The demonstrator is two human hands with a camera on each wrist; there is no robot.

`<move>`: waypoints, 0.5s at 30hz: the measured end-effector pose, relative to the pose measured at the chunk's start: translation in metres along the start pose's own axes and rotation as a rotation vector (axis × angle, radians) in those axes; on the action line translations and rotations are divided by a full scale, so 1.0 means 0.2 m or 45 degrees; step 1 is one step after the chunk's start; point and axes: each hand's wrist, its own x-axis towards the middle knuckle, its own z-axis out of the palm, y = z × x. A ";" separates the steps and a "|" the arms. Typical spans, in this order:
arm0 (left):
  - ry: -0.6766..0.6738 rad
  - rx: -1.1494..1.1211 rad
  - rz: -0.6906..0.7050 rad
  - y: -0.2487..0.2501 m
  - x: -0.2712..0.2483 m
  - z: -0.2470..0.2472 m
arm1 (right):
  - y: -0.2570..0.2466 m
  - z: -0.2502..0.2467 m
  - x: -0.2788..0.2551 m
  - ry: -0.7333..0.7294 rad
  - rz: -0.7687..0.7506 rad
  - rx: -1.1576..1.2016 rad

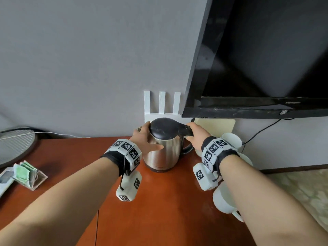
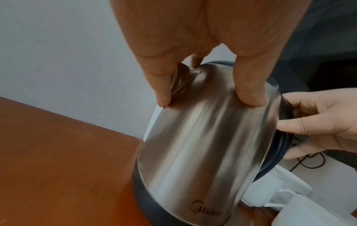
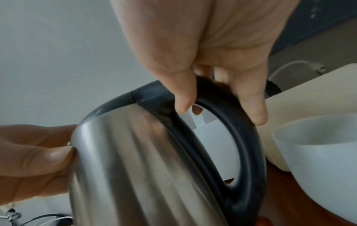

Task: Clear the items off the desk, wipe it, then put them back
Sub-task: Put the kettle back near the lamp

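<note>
stainless electric kettle (image 1: 162,148) stands at back of worktop (image 1: 159,210). left hand (image 1: 144,139) cups its body, right hand (image 1: 194,136) wraps the handle. lift straight up, clear of the white cups (image 1: 230,141).

Silver kettle (image 1: 162,150) with black lid, reddish-brown desk (image 1: 165,210), seemingly white cups (image 1: 222,201)

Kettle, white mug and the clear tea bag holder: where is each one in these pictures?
Kettle (image 1: 160,153): head view, on its steel side.
White mug (image 1: 221,201): head view, on its outer wall.
Tea bag holder (image 1: 38,180): head view, on its clear front wall.
</note>
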 end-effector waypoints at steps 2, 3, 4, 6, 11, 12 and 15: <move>0.014 -0.018 -0.033 0.03 0.04 0.04 | 0.05 -0.01 0.06 -0.019 -0.013 -0.004; 0.024 -0.025 -0.043 0.04 0.06 0.05 | 0.07 -0.01 0.09 -0.028 -0.021 -0.010; 0.033 -0.032 -0.050 0.05 0.08 0.06 | 0.09 -0.02 0.12 -0.037 -0.028 -0.013; 0.048 -0.039 -0.061 0.08 0.10 0.09 | 0.13 -0.03 0.16 -0.044 -0.037 -0.008; 0.035 -0.055 -0.087 0.11 0.15 0.14 | 0.20 -0.02 0.21 -0.067 -0.038 0.010; 0.035 -0.058 -0.094 0.12 0.16 0.15 | 0.20 -0.01 0.22 -0.072 -0.038 0.012; 0.037 -0.068 -0.111 0.12 0.17 0.15 | 0.22 -0.01 0.25 -0.074 -0.048 0.006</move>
